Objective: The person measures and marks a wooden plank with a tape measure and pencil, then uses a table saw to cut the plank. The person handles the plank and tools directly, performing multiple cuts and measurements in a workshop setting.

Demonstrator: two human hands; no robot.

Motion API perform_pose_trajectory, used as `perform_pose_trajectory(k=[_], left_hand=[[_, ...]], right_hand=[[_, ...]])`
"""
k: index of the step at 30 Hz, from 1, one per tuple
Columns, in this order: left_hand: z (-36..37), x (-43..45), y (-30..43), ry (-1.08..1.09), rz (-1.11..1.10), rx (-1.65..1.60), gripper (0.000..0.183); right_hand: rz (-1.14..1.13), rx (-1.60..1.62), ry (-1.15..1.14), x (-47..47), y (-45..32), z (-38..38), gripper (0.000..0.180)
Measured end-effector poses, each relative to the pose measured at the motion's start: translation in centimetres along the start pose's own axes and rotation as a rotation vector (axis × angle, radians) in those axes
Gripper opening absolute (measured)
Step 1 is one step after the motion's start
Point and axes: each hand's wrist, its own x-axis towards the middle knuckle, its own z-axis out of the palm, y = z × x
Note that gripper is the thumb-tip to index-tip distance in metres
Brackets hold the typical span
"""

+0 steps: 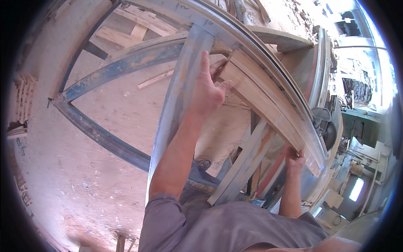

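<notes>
Several long, light wooden boards (264, 97) lie side by side along a curved-looking metal rail (267, 50). My left hand (212, 85) is at their far end, its thumb on the boards' edge and its index finger extended over a grey metal crossbar (185, 69); its other fingers are partly hidden behind the board ends. My right hand (295, 158) grips the outer edge of the boards near their other end, thumb up and fingers partly hidden beneath.
A blue, worn metal frame (126, 63) spreads to the left over a dusty floor (104, 126). Wood offcuts (126, 34) lie beyond it. A second metal beam (248, 157) runs below the boards. A dark round disc (330, 135) stands right of the rail. Stacked wood pieces (25, 97) are at far left.
</notes>
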Motion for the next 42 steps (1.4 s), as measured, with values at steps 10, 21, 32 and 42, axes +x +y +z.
perform_pose_trajectory(k=[10,21,32,42], left_hand=[[-0.3,-0.5,1.2,0.040,-0.051,0.008,0.108],[-1.7,0.1,-0.7,-0.056,-0.052,0.081,0.084],[15.1,-6.0,3.8,-0.081,0.387,0.841,0.081],[38.8,-5.1,-5.6,-0.535,0.393,1.391,0.117]], right_hand=[[0.020,0.064,0.026,-2.3,0.1,2.9,0.046],[-0.233,-0.577,0.150,-6.8,-1.8,0.1,0.042],[-1.328,-1.243,-0.083,-5.3,-8.3,-5.3,0.032],[-1.492,-1.449,-0.217,4.1,-13.6,-3.3,0.065]])
